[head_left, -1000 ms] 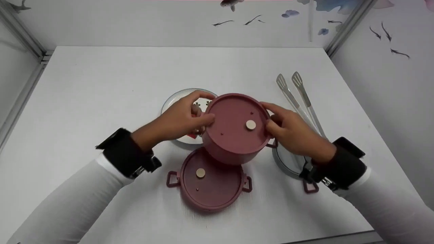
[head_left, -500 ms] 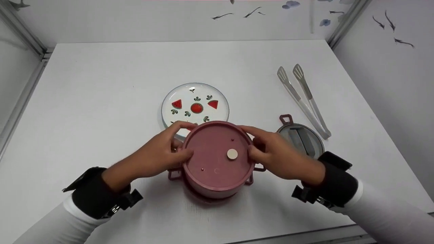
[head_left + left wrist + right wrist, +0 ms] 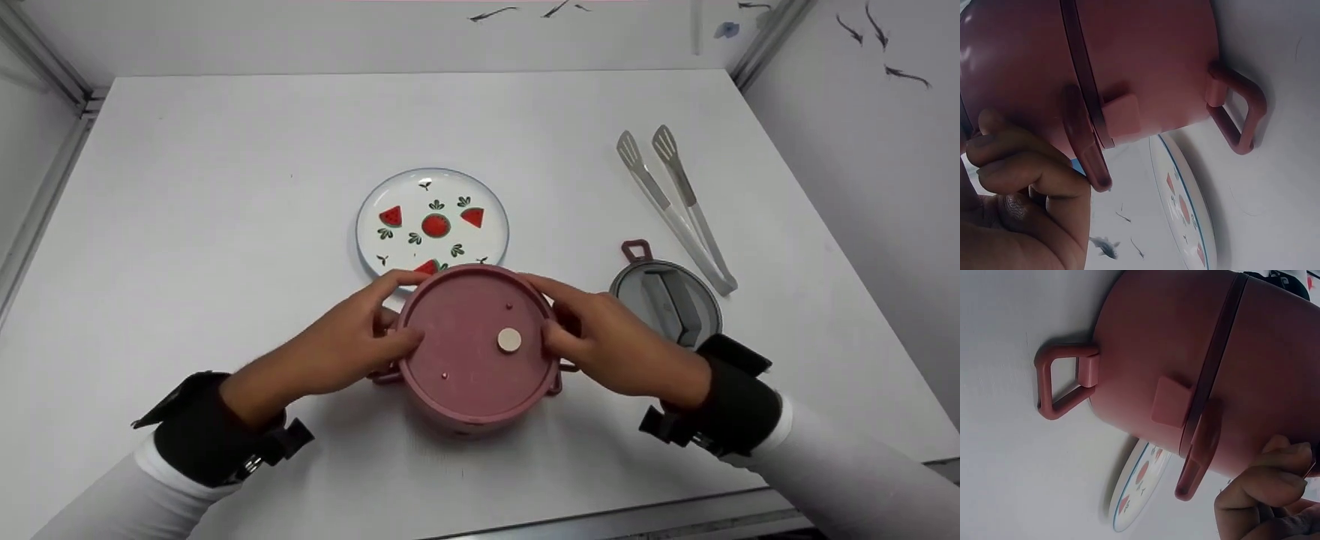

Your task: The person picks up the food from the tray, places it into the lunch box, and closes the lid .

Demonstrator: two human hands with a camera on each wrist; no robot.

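Pot, head view: pink upper container (image 3: 474, 349) stacked on the lower one, on the desk (image 3: 225, 187) just in front of the watermelon plate (image 3: 433, 222).
Left hand (image 3: 352, 345): fingers curled round the container's left rim.
Right hand (image 3: 607, 343): fingers curled round its right rim.
Nearby: grey lid (image 3: 666, 303), tongs (image 3: 675, 206) at the right.
Left wrist view: fingers (image 3: 1027, 169) by the side clip; lower handle (image 3: 1238, 112) on the desk.
Right wrist view: fingertips (image 3: 1275, 478) on the upper wall; plate (image 3: 1137, 486) behind.

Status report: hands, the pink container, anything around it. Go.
Left hand and right hand grip upper pink container, stacked on lower pink container. Watermelon plate just behind, grey lid and tongs to the right; nothing blocking.
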